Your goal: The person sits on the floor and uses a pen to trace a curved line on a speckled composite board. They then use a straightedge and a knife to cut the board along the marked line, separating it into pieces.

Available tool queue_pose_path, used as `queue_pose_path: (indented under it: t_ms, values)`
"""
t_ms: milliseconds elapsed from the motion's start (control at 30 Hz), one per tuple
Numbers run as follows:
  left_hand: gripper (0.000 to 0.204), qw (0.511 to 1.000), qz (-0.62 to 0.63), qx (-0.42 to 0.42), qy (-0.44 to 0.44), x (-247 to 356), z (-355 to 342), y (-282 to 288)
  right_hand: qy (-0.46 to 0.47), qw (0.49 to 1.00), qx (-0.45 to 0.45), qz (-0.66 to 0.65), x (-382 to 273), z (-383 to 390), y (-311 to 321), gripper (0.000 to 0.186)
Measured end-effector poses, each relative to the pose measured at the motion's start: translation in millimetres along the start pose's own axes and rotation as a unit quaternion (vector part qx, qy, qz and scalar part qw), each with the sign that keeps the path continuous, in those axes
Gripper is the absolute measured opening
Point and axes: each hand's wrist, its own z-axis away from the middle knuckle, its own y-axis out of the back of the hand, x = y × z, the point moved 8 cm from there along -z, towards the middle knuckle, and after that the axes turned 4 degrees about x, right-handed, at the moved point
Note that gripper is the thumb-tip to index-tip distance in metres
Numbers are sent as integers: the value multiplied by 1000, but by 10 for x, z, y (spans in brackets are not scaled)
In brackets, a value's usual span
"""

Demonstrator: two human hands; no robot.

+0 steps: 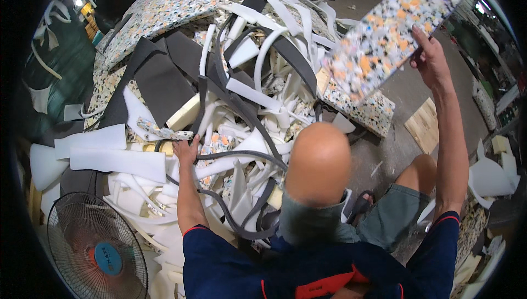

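My right hand (432,60) is raised at the right, closed on the edge of a flat speckled foam slab (381,43) in white, black and orange. The slab is slanted and slightly blurred, held up over the floor and the right side of the scrap pile. Low on the left of the pile, my left hand (186,149) reaches in with its fingers apart. Its fingertips are by the end of a narrow speckled foam strip (162,129). White foam pieces (118,161) lie left of that hand, and a dark grey foam strip (241,155) curves away on its right.
A large speckled foam sheet (164,8) covers the back of the heap, with dark grey foam sheets (164,82) before it. A caged fan (99,249) stands at lower left. Another speckled block (365,112) and a wooden board (422,126) lie right of the pile.
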Motion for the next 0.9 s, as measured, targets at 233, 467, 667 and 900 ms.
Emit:
queue_pose_path:
  t_ms: [233,467,667,900]
  values:
    - [69,997,19,77,11,-17,24,15,-35,998,-38,-19,648,-500,-737,42]
    - [84,988,-15,154,16,76,206,83,-48,994,-101,-11,873,-1237,-1932,39]
    - [93,992,-22,97,80,34,287,46,6,978,-207,-39,566,-2535,-3161,46]
    - [102,990,-48,76,108,-73,285,-74,292,856,83,418,122,-3771,-4366,76]
